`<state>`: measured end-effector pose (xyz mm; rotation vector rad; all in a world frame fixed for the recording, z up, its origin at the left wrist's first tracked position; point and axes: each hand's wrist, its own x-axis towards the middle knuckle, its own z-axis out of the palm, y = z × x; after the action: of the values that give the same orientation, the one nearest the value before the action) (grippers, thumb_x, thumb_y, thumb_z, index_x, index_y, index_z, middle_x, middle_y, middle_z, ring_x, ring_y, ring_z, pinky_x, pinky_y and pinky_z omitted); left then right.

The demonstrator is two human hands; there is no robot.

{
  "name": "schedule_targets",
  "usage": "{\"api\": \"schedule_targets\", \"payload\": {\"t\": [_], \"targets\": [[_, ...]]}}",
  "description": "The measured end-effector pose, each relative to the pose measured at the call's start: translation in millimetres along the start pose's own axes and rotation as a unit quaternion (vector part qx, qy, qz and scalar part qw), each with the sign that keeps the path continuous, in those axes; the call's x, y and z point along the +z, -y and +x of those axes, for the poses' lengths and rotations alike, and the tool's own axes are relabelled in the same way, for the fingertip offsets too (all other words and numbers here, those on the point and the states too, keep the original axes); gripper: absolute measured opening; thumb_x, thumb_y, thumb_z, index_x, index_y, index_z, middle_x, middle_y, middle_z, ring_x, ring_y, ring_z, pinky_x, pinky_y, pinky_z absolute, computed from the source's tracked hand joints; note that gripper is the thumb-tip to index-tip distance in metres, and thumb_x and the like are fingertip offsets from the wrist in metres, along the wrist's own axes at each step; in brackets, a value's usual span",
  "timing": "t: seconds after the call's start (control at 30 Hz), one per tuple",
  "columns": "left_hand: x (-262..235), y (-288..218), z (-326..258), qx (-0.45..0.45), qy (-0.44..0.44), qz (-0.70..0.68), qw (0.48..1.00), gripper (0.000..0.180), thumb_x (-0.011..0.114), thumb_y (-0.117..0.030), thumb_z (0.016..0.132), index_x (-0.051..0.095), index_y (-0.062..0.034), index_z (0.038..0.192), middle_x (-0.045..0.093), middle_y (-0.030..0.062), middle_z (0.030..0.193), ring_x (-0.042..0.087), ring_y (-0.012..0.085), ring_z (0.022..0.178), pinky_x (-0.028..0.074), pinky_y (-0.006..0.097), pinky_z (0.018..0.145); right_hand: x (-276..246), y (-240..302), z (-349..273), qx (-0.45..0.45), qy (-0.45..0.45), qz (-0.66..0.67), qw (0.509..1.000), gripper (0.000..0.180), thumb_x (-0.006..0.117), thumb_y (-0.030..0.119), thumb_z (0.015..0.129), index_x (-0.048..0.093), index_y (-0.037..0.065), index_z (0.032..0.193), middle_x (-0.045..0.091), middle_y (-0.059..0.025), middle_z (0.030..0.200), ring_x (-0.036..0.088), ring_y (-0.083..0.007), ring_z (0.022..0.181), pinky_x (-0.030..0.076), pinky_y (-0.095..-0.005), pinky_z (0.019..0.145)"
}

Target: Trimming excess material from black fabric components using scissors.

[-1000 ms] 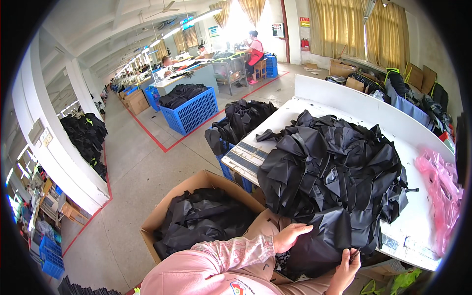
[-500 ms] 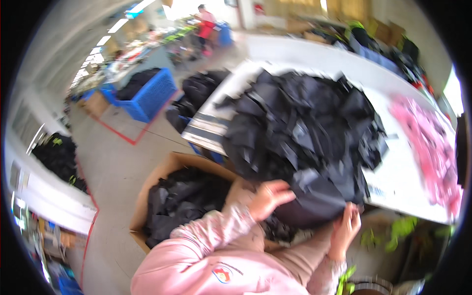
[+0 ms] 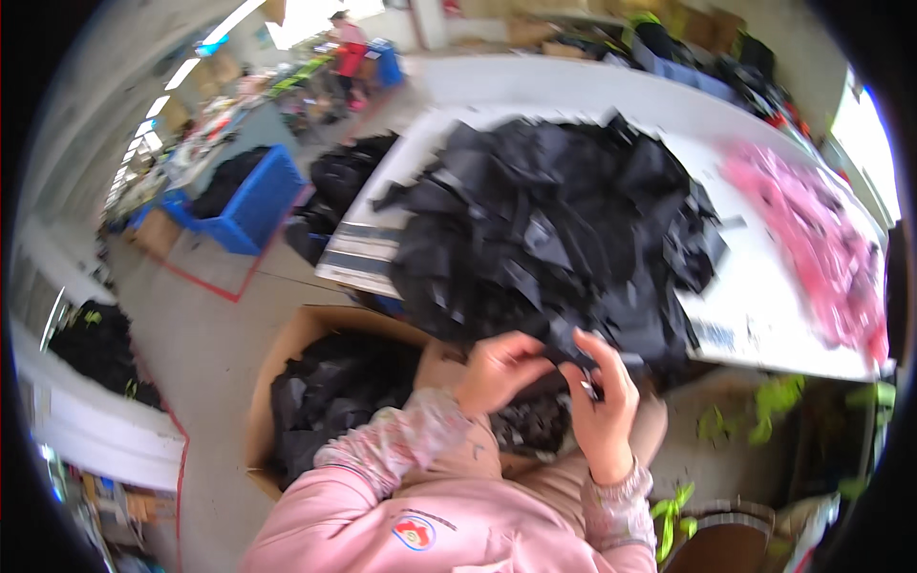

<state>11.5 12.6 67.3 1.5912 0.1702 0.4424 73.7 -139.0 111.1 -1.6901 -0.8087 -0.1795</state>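
Pink top (image 3: pixel 449 544) and patterned sleeves (image 3: pixel 392 444) sat nearest. Left hand (image 3: pixel 501 372): fingers curled, thumb near fingertips, right at the heap's hanging edge; too blurred to tell if it pinched cloth. Right hand (image 3: pixel 602 396): just beside the left, thumb and forefinger bent with a gap showing, something small and dark near them; couldn't tell if gripped. Dark scraps (image 3: pixel 532 425) lay below the hands, between the legs (image 3: pixel 473 458). Green strips (image 3: pixel 675 520) were at lower right, more hanging below the surface's near edge.

Carton (image 3: pixel 272 406) stood open on the floor (image 3: pixel 215 382), left of the legs, black cloth (image 3: pixel 334 387) inside. Black heap (image 3: pixel 564 220) lay crumpled on the white surface (image 3: pixel 755 315), left of its middle, spilling over the near edge. Striped tape (image 3: pixel 358 253) crossed the near left corner. Pink plastic (image 3: pixel 812 244) lay along the right end, reaching the near right corner. White board (image 3: pixel 564 81) rose along the far edge.

Black bundle (image 3: pixel 349 177) was just past the left edge. Blue crate (image 3: pixel 263 205) with black cloth stood farther off, by a red floor line (image 3: pixel 205 285). Far back, a co-worker (image 3: pixel 351 57) in red and pink stood, blurred.
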Motion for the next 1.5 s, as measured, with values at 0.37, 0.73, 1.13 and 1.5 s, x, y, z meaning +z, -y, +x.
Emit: {"api": "schedule_targets", "payload": {"t": [0.37, 0.73, 1.13, 1.5], "targets": [[-3.5, 14.8, -8.0, -0.018, 0.107, -0.094, 0.990, 0.015, 0.061, -0.014, 0.091, 0.061, -0.0007, 0.098, 0.057, -0.0050, 0.085, 0.048, 0.0011, 0.079, 0.041, 0.018, 0.069, 4.9, -23.2, -16.8, 0.031, 0.010, -0.029, 0.999, 0.010, 0.068, 0.001, 0.075, 0.059, 0.000, 0.080, 0.056, -0.0070, 0.069, 0.050, -0.0165, 0.061, 0.041, -0.0272, 0.060], [-6.3, 21.7, 2.0, -0.017, 0.055, -0.105, 0.993, 0.022, 0.050, -0.021, 0.097, 0.058, -0.0034, 0.088, 0.049, -0.0074, 0.076, 0.042, 0.0005, 0.072, 0.036, 0.017, 0.065, 5.5, -26.5, -12.0, 0.003, 0.054, -0.069, 0.996, 0.022, 0.075, 0.009, 0.073, 0.056, -0.001, 0.079, 0.054, -0.0128, 0.068, 0.052, -0.0298, 0.058, 0.041, -0.0345, 0.055], [-6.1, -4.9, 0.0, 0.077, 0.160, 0.065, 0.982, 0.018, 0.071, -0.007, 0.078, 0.064, -0.0004, 0.093, 0.065, 0.0070, 0.081, 0.061, 0.0119, 0.077, 0.047, 0.027, 0.070, -17.7, -17.7, -15.7, 0.019, 0.079, -0.036, 0.996, 0.015, 0.072, 0.005, 0.073, 0.058, -0.001, 0.079, 0.056, -0.0128, 0.069, 0.055, -0.0282, 0.060, 0.042, -0.0326, 0.056], [-21.3, -11.1, 18.5, 0.238, 0.117, 0.175, 0.948, 0.010, 0.068, -0.012, 0.082, 0.066, -0.0038, 0.088, 0.058, 0.0074, 0.105, 0.054, 0.0191, 0.092, 0.043, 0.029, 0.079, -18.7, -35.8, -1.7, 0.095, 0.137, 0.128, 0.978, 0.006, 0.065, -0.001, 0.081, 0.059, 0.000, 0.082, 0.052, 0.0026, 0.067, 0.044, -0.0034, 0.062, 0.036, -0.0196, 0.055]]}}
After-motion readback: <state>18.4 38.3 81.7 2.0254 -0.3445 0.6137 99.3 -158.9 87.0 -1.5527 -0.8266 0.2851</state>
